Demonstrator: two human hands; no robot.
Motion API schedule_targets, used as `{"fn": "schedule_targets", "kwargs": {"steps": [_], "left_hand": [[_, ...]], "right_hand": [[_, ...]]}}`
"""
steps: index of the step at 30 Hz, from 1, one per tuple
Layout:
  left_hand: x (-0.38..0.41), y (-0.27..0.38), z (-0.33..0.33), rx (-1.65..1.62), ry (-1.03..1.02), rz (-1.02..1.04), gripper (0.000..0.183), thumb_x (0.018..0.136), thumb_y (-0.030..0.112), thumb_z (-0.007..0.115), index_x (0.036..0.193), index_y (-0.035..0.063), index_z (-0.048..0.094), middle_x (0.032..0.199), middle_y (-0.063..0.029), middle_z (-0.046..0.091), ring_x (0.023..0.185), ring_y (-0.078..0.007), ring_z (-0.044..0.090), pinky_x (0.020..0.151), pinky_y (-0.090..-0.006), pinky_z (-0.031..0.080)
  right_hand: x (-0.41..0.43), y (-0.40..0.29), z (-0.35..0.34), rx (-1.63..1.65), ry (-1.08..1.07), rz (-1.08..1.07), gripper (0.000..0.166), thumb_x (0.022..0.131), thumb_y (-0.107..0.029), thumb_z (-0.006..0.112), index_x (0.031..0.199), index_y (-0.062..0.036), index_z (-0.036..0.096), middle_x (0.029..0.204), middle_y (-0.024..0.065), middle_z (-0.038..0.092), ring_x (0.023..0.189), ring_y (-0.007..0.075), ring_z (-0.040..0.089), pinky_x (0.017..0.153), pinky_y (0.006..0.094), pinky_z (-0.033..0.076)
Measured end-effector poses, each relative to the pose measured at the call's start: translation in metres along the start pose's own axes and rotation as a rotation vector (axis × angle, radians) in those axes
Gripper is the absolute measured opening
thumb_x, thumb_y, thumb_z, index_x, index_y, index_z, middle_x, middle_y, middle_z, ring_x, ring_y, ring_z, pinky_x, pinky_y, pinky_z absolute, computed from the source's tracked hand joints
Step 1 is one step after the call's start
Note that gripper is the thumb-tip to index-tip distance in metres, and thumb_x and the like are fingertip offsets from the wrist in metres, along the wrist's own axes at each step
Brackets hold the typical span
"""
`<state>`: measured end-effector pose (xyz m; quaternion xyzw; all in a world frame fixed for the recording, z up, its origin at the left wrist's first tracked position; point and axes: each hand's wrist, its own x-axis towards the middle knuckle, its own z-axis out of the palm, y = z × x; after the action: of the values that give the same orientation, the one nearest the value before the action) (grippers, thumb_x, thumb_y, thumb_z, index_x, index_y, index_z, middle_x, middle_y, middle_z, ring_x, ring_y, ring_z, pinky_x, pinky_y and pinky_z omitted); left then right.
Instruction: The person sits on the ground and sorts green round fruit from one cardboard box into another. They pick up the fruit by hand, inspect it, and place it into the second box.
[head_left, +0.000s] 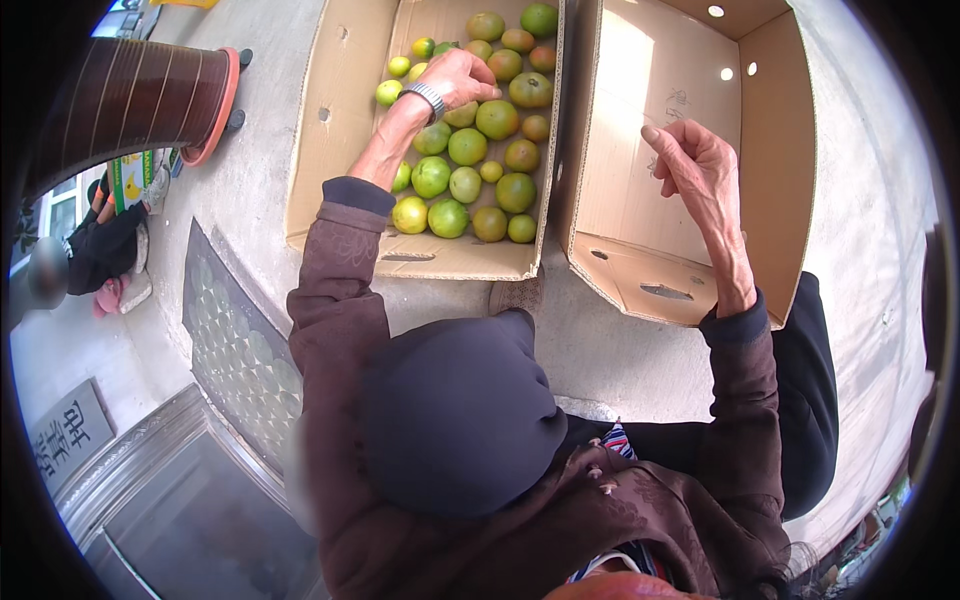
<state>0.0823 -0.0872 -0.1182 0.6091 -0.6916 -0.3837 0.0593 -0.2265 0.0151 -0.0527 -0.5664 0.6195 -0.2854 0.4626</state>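
Observation:
My left hand (454, 81), with a metal watch band at the wrist, is over the green and reddish tomatoes (496, 120) in a cardboard box (334, 157). Its fingers curl down among the fruit near the far half, and what lies under them is hidden. To the right stands a second cardboard box (776, 187), with bare inner faces and some handwriting on its bottom. Above it hovers my right hand (701, 165), thumb drawn against the bent fingers. No object shows in that hand. Small yellow-green tomatoes (388, 92) lie left of my left wrist.
My dark-clothed knee (465, 420) rises close to the tomato box. A large brown glazed jar (135, 97) on a wheeled red base (214, 112) stands left. A patterned mat (240, 322) lies beside a metal door sill (187, 465). Another person (109, 251) sits far left.

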Motion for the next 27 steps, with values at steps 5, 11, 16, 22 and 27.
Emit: {"fn": "schedule_targets", "kwargs": {"steps": [5, 11, 16, 22, 27], "left_hand": [[-0.054, 0.018, 0.049, 0.268, -0.16, 0.103, 0.038, 0.066, 0.018, 0.075, 0.095, -0.0031, 0.065, 0.087, -0.0176, 0.067, 0.085, -0.0291, 0.064, 0.076, -0.0364, 0.05], [-0.065, 0.007, 0.097, 0.363, -0.215, 0.169, 0.046, 0.062, 0.023, 0.078, 0.096, -0.0027, 0.061, 0.094, -0.0216, 0.062, 0.093, -0.0368, 0.059, 0.079, -0.0411, 0.048], [-0.062, 0.009, 0.122, 0.517, -0.154, 0.25, 0.059, 0.06, 0.025, 0.079, 0.106, -0.0016, 0.052, 0.099, -0.0244, 0.059, 0.092, -0.0381, 0.059, 0.078, -0.0431, 0.048], [-0.067, 0.001, 0.126, 0.569, -0.162, 0.413, 0.05, 0.064, 0.019, 0.075, 0.105, 0.0017, 0.053, 0.09, -0.0243, 0.061, 0.085, -0.0394, 0.06, 0.073, -0.045, 0.049], [-0.054, 0.006, 0.122, 0.53, -0.321, 0.464, 0.055, 0.063, 0.017, 0.075, 0.114, 0.0066, 0.057, 0.103, -0.018, 0.063, 0.098, -0.0355, 0.059, 0.083, -0.0398, 0.048]], "right_hand": [[0.001, 0.006, 0.009, 0.036, -0.035, -0.107, 0.025, 0.089, -0.025, 0.057, 0.084, -0.0003, 0.059, 0.059, 0.0021, 0.054, 0.051, 0.0079, 0.052, 0.05, 0.0242, 0.042], [0.008, 0.01, 0.02, -0.138, -0.078, -0.204, 0.024, 0.086, -0.022, 0.057, 0.09, 0.001, 0.061, 0.068, 0.0082, 0.062, 0.058, 0.014, 0.06, 0.059, 0.0286, 0.049], [0.019, -0.019, -0.001, -0.408, -0.041, -0.363, 0.024, 0.086, -0.024, 0.059, 0.091, -0.0002, 0.062, 0.072, 0.0067, 0.062, 0.06, 0.0131, 0.06, 0.06, 0.027, 0.05], [-0.01, -0.127, -0.038, -0.706, 0.111, -0.506, 0.02, 0.079, -0.016, 0.059, 0.086, 0.0024, 0.063, 0.073, 0.0166, 0.064, 0.064, 0.0267, 0.062, 0.06, 0.0359, 0.049], [-0.02, -0.163, -0.059, -0.939, 0.192, -0.685, 0.018, 0.077, -0.017, 0.058, 0.081, -0.0006, 0.064, 0.07, 0.0173, 0.062, 0.063, 0.027, 0.061, 0.06, 0.0379, 0.048]]}}
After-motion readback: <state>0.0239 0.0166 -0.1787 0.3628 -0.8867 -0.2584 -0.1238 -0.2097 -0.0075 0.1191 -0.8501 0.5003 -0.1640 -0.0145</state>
